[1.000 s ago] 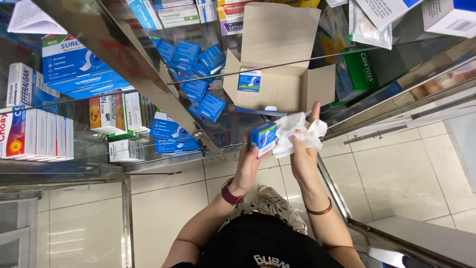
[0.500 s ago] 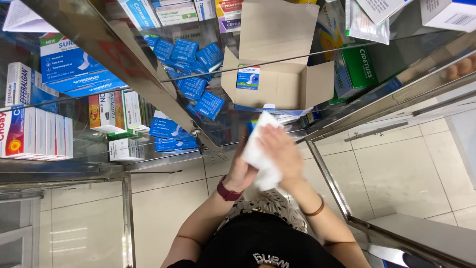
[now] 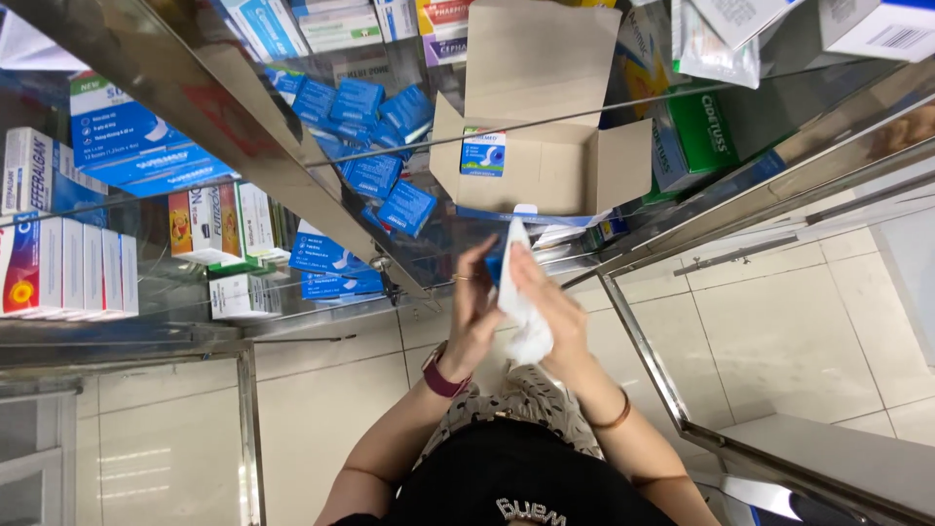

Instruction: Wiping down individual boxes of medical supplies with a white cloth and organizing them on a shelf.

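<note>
While we look down from the head camera, we see white and red boxes (image 3: pixel 58 268) in a row on the glass shelf (image 3: pixel 146 317) far to the left. Next come many small blue boxes (image 3: pixel 375 146) piled behind the glass. In the middle, our left hand (image 3: pixel 474 297) curls its fingers around a little blue box (image 3: pixel 495 265), which sits between both hands, just under the open brown carton (image 3: pixel 545 146). Most of that box is hidden. Our right hand (image 3: pixel 550 302) lies flat with its fingers nearly straight, pressing a white cloth (image 3: pixel 521 307) against the box. One more blue box (image 3: pixel 484 154) stands inside the carton. A green box (image 3: pixel 703 131) sits to the right.
</note>
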